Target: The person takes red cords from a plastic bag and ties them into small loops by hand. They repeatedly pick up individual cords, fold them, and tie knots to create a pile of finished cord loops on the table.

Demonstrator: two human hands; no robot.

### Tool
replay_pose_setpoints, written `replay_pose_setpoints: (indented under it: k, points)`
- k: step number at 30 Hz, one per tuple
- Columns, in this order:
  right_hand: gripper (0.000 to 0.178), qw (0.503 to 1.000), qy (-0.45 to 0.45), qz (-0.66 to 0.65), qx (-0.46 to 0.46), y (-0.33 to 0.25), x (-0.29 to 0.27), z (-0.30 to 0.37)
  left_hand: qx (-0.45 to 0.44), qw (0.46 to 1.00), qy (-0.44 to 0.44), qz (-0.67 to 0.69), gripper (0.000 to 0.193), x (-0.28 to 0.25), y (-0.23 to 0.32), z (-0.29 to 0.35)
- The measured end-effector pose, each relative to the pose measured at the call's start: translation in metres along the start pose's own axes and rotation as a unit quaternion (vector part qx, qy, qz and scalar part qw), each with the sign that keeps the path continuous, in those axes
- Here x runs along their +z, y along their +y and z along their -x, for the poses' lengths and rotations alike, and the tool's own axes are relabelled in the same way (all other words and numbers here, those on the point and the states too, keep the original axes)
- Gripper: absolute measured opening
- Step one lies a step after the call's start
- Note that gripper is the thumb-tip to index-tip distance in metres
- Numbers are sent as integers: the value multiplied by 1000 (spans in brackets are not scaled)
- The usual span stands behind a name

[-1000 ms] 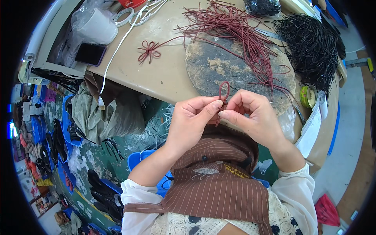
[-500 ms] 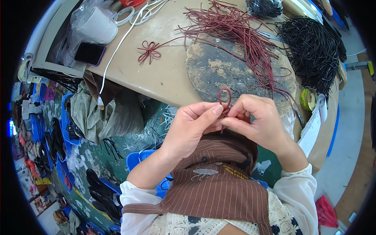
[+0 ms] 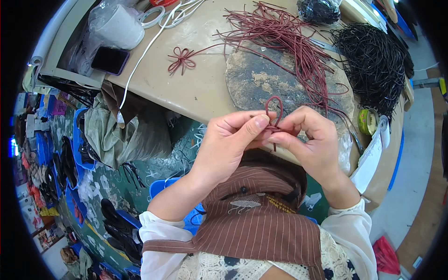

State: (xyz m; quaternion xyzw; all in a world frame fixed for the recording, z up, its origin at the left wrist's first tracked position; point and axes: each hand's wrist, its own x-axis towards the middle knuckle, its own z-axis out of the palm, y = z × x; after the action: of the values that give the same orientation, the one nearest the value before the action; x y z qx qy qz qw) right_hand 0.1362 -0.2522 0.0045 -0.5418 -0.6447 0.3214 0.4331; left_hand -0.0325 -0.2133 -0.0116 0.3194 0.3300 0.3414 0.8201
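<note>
Between my two hands is a dark red cord (image 3: 274,99), bent into an upright loop with a small knot under it, partly hidden by my fingers. My left hand (image 3: 232,141) pinches the cord between thumb and forefinger. From the other side, my right hand (image 3: 311,138) grips it in bent fingers, close to the left fingertips. A short end of cord hangs below. Both hands are just off the table's near edge, before a worn dark round board (image 3: 252,88). A finished-looking flower-shaped cord knot (image 3: 182,61) lies farther left on the table.
A heap of loose red cords (image 3: 289,42) spreads over the board, with a bundle of black cords (image 3: 373,65) to its right. A green tape roll (image 3: 367,122) is at the right edge. At left are a phone (image 3: 110,60) and a white cable (image 3: 140,70).
Both hands have shifted slightly, the right one a little outward. The red loop has moved right and up and looks wider, and more of the knot shows between my fingers.
</note>
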Motion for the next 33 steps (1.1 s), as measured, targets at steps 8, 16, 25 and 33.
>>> replay_pose_setpoints:
  k: [8,16,25,33]
  points:
    - [13,926,-103,-263,250,-3,-9,2,124,982,24,-139,18,-1,-1,-4]
    - [16,970,-52,-177,158,3,2,16,186,972,34,-137,17,-6,-8,-5]
    - [9,960,-275,28,-52,-11,-41,-37,-187,945,-247,-106,39,-27,30,-13]
    - [16,965,-108,-201,132,-7,-42,-34,-246,955,-155,-56,27,-4,39,-20]
